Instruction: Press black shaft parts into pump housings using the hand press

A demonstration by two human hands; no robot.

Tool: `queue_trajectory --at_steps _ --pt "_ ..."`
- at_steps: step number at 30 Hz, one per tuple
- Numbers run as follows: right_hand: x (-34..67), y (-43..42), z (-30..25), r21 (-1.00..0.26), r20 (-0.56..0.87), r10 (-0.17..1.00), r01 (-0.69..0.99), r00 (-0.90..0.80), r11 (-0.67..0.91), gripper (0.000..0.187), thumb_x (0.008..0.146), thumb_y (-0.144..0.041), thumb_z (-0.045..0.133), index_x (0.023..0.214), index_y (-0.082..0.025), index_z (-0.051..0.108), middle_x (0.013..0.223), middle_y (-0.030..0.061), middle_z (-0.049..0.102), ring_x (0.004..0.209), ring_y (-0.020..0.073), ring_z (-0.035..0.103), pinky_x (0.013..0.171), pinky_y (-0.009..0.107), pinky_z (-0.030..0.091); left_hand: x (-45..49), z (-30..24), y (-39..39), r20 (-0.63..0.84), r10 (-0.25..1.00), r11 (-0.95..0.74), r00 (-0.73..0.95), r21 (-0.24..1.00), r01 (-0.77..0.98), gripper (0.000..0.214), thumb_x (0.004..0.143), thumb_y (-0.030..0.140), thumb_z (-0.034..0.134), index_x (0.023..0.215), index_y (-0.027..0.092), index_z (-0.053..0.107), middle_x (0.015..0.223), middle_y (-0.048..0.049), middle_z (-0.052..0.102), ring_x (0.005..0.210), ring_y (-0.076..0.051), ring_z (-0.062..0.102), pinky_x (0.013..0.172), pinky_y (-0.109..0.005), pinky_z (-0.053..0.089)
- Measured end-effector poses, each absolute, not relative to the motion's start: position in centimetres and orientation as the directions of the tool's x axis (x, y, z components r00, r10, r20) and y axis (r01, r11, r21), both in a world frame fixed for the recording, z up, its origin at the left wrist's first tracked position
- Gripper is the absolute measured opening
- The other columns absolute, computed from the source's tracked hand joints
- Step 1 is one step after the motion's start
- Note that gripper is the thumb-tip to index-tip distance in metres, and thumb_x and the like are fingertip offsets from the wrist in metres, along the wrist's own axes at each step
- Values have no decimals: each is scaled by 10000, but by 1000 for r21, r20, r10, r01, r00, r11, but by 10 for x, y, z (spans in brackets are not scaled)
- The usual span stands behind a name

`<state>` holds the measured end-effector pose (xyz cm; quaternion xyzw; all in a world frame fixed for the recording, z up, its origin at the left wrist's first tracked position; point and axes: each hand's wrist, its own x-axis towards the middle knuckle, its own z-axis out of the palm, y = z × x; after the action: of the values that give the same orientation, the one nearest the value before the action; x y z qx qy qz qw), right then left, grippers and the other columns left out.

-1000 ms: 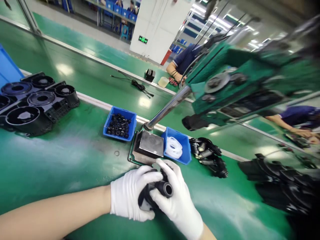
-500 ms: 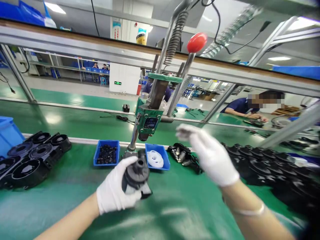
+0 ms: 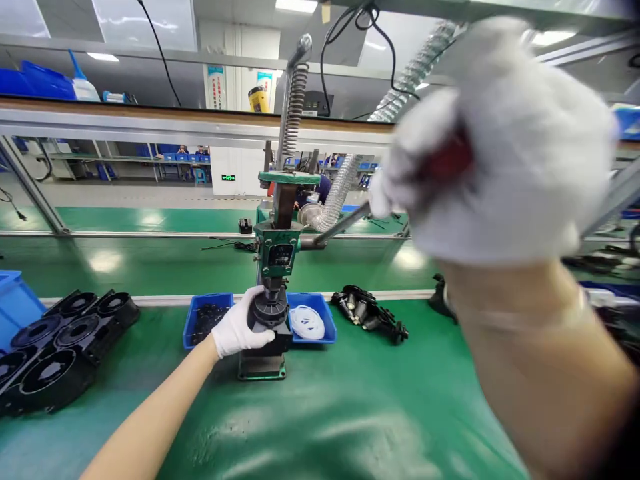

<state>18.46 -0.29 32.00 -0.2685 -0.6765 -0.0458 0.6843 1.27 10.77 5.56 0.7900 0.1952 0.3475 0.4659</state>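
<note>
My left hand (image 3: 243, 328), in a white glove, grips a round black plastic part (image 3: 271, 310) from its left side. The part sits on the base of a green hand press (image 3: 279, 250), right under the ram, which appears to touch its top. My right hand (image 3: 505, 153), gloved too and blurred by motion, is wrapped around the red knob (image 3: 447, 160) of the press lever (image 3: 345, 223). The lever slants down leftward from that hand to the press body.
Behind the press stand a blue bin (image 3: 187, 340) of small black parts and another bin holding white rings (image 3: 307, 323). Black motor-like parts (image 3: 367, 310) lie to the right. Black housings (image 3: 65, 340) are at left. A metal rail (image 3: 150, 127) crosses behind.
My left hand has carried the black part forward onto the press base beneath the ram. My right hand has taken hold of the red knob, and the lever has swung down toward me.
</note>
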Motion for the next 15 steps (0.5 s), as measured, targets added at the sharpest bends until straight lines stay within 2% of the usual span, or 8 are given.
queue_trajectory --at_steps 1,3,5,7,9,13,15 --pt "182 -17 304 -227 971 167 444 170 867 443 985 -325 579 564 -190 547 512 -36 516 337 84 486 312 235 431 13 56 108 370 635 -497 678 868 -7 825 658 285 745 1342 156 303 1344 -174 564 1256 -318 549 1128 -494 361" --pt "177 -33 285 -247 958 147 449 246 858 461 966 -401 604 546 -223 533 519 -32 508 355 107 495 305 268 435 12 56 109 371 641 -507 671 862 8 820 659 295 742 1339 145 308 1335 -183 564 1243 -323 559 1118 -499 374" --pt "176 -33 285 -297 947 203 439 248 848 441 969 -420 590 576 -224 553 534 -32 520 371 114 511 296 265 396 11 56 110 370 646 -520 668 854 30 824 658 302 750 1337 146 309 1326 -184 567 1232 -325 566 1109 -500 385" --pt "176 -27 297 -329 944 277 429 181 841 417 988 -392 558 611 -213 579 556 -27 541 392 119 531 282 259 346 10 58 110 364 652 -532 665 844 60 828 653 304 766 1331 158 313 1321 -177 574 1229 -325 567 1108 -503 384" --pt "176 -23 301 -326 945 295 431 139 841 423 997 -403 535 623 -214 589 579 -19 557 399 120 528 273 263 312 9 60 110 357 654 -537 667 840 77 827 653 309 772 1326 161 316 1315 -176 580 1223 -328 571 1105 -505 386" --pt "169 -37 267 -270 942 135 452 308 850 440 962 -453 591 570 -255 571 499 -35 485 386 137 480 331 298 405 8 60 108 349 667 -534 658 840 95 840 648 333 777 1332 142 328 1303 -176 588 1223 -333 571 1108 -494 384" --pt "169 -44 250 -237 928 71 431 367 871 438 965 -451 587 568 -264 582 490 -34 476 410 157 509 366 318 444 8 60 108 351 680 -532 644 841 103 849 638 347 790 1333 150 344 1300 -164 594 1228 -334 567 1111 -489 382"
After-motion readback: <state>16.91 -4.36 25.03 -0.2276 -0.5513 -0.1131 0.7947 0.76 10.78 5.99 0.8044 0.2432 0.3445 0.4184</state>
